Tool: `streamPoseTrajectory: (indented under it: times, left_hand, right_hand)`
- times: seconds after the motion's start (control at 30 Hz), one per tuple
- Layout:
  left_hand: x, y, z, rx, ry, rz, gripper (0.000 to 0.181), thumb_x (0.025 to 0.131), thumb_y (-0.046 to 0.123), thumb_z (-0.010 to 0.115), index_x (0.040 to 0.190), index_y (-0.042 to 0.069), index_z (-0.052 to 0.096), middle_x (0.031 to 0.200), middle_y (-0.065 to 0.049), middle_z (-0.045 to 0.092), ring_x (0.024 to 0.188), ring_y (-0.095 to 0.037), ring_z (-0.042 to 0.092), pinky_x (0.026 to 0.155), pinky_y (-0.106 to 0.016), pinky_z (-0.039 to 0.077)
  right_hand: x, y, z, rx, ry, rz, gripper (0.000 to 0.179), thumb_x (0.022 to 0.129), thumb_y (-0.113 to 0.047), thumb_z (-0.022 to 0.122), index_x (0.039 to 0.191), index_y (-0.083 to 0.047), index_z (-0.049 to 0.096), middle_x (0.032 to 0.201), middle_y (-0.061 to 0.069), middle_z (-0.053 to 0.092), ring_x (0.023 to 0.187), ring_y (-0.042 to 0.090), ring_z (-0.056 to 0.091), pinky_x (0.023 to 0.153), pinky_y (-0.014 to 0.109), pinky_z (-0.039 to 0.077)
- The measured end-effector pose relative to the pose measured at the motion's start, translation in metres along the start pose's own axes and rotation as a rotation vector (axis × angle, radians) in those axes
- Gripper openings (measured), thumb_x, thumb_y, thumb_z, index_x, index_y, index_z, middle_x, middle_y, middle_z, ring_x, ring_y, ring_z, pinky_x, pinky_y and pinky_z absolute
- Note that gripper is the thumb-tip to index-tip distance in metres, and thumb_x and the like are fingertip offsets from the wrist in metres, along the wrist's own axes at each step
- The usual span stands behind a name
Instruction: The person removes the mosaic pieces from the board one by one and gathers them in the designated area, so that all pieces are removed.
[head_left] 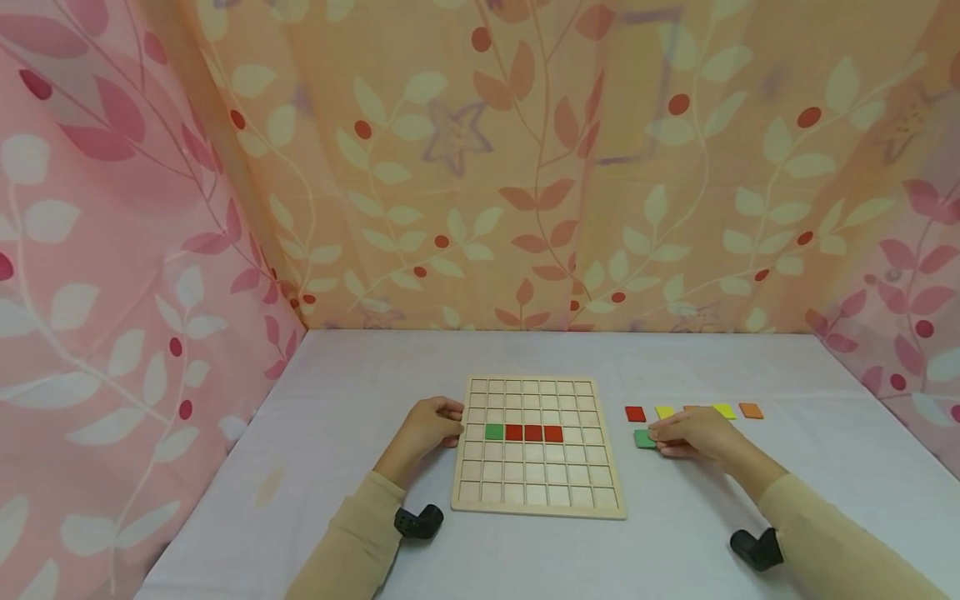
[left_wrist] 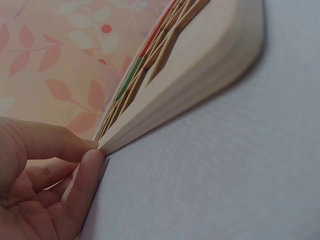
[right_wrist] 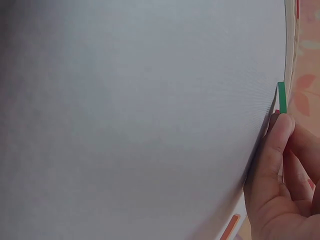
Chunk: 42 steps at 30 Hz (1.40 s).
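A wooden grid board [head_left: 536, 511] lies on the white-covered table. In one of its rows sit a green tile [head_left: 494, 432] and, directly right of it, three red tiles [head_left: 533, 433]. My left hand [head_left: 430, 429] holds the board's left edge; the left wrist view has thumb and finger [left_wrist: 89, 167] pinching that edge. To the right of the board, my right hand [head_left: 697, 433] pinches another green tile [head_left: 643, 439] between thumb and fingers. The right wrist view shows this tile edge-on, sticking out past the fingertips and close over the table.
Behind my right hand runs a row of loose tiles: a red one [head_left: 635, 414], a yellow one [head_left: 664, 412], a partly covered orange one, another yellow one [head_left: 724, 411] and an orange one [head_left: 751, 411]. Patterned cloth [head_left: 525, 208] encloses the table at the back and sides.
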<state>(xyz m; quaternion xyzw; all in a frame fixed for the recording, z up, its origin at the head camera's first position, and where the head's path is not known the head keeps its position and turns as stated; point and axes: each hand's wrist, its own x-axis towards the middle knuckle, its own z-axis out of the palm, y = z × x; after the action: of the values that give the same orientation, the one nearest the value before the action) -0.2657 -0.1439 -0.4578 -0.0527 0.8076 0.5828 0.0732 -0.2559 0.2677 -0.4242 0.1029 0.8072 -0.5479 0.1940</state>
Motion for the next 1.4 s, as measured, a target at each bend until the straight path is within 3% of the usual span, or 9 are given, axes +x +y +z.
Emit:
streamPoseTrajectory:
  times: [0.37,1.07,1.23,1.4]
  left_hand:
    - [0.0004,-0.0005,-0.0002,-0.004,-0.002,0.002,0.032,0.083,-0.006,0.067,0.115,-0.003,0.066,0.095,-0.010,0.064,0.070,-0.012,0.060,0.059,-0.022,0.056]
    - [-0.0024,0.0009,0.0001,0.007,0.001,0.006,0.033,0.083,-0.006,0.066,0.115,-0.004,0.066,0.095,-0.010,0.064,0.070,-0.011,0.059,0.059,-0.022,0.056]
    - [-0.0030,0.0004,-0.0003,-0.005,-0.015,0.001,0.032,0.083,-0.006,0.065,0.115,-0.004,0.065,0.097,-0.011,0.064,0.072,-0.013,0.059,0.060,-0.022,0.056]
    - [-0.0033,0.0002,-0.0008,-0.006,-0.016,0.010,0.033,0.083,-0.006,0.065,0.116,-0.004,0.065,0.098,-0.012,0.064,0.074,-0.013,0.060,0.062,-0.023,0.057]
  right_hand:
    - [0.0012,-0.0005,-0.0006,-0.020,-0.018,-0.007,0.034,0.088,-0.012,0.074,0.114,0.010,0.069,0.076,-0.001,0.073,0.067,0.008,0.068,0.067,0.022,0.060]
    - [0.0053,-0.0048,0.0066,-0.168,0.088,0.025,0.025,0.087,-0.012,0.076,0.104,0.006,0.073,0.073,0.000,0.070,0.063,0.010,0.065,0.063,0.022,0.059]
    - [0.0030,-0.0044,0.0076,-0.197,0.089,0.018,0.026,0.084,-0.013,0.078,0.104,0.004,0.073,0.079,0.001,0.073,0.065,0.010,0.065,0.064,0.021,0.058]
    - [-0.0018,-0.0059,0.0075,-0.283,0.069,-0.061,0.034,0.078,-0.015,0.084,0.106,0.003,0.074,0.095,0.004,0.069,0.074,0.011,0.061,0.066,0.022,0.055]
